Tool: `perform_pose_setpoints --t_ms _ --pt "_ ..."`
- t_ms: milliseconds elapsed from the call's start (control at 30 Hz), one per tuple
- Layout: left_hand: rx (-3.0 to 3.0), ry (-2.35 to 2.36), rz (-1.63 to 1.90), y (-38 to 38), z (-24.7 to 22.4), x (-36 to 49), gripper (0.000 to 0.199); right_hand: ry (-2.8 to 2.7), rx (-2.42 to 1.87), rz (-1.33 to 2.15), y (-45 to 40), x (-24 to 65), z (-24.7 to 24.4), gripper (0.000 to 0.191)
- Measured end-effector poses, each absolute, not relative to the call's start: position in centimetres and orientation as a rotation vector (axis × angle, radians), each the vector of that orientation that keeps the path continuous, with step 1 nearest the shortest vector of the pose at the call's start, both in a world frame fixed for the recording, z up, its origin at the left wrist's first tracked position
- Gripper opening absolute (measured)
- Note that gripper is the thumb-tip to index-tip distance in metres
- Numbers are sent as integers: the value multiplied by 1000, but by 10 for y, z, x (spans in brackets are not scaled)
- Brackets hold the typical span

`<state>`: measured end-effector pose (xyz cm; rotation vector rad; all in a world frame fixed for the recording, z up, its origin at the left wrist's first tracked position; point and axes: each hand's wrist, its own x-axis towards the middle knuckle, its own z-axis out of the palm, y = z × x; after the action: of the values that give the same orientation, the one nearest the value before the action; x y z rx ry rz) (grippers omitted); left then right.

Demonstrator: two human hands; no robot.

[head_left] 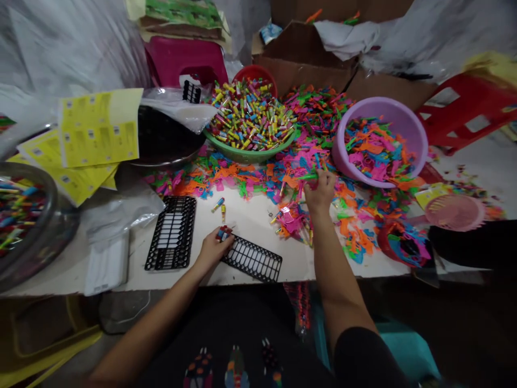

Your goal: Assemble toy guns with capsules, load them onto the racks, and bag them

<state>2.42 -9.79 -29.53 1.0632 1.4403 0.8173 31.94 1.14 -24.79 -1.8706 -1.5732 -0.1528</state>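
I see the black rack (255, 258) slanted, one corner by the front edge of the bench (252, 213); left hand (213, 249) at its left end, fingers closed on red-and-blue pieces (223, 233). Right hand (320, 193) over loose plastic (285, 157), fingers pinching a green piece (307, 176); white surface shows between

Single head-worn cam looked forward and down across the tabletop (248, 213) from its near side; wide field, fairly close, both hands (215, 249) around mid-frame.
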Motion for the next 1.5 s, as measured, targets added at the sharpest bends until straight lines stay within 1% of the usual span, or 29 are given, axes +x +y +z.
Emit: perform_pose_setpoints --t_ms 100,200,267,333,467,567,667,800,900,1000,1167,1267,1500 --pt "1086 1424 774 -98 -300 31 33 -1692 -1707 19 5 262 -253 47" --pt "1214 1468 784 -99 -300 26 27 -1897 -1480 352 4 217 -274 45" --pt "1356 1527 816 -100 -298 17 22 -1928 -1366 539 5 204 -286 44" --pt "1474 1587 806 -102 -296 7 20 -1823 -1317 641 7 202 -291 42" --pt "1677 1604 708 -103 -299 -3 21 -1345 -1338 809 6 212 -277 30" --pt "1808 1466 619 -98 -303 0 20 -1032 -1271 988 -2 213 -264 33" --pt "1676 1406 697 -92 -300 5 21 -852 -1223 1148 -19 206 -258 28" --pt "1174 1280 816 -93 -280 15 37 -831 -1237 1318 -50 191 -257 27" --pt "900 1070 809 -101 -263 24 41 -869 -1223 1360 -74 178 -258 26" --pt "839 989 851 -108 -255 30 41 -852 -1235 1334 -90 165 -261 25" --pt "817 1059 924 -113 -256 33 44 -866 -1212 1370 -102 154 -263 27" --pt "821 1127 983 -112 -256 34 44 -879 -1222 1367 -103 152 -264 24" --pt "960 1301 1048 -115 -255 37 31 -895 -1212 1320 -106 149 -275 20"
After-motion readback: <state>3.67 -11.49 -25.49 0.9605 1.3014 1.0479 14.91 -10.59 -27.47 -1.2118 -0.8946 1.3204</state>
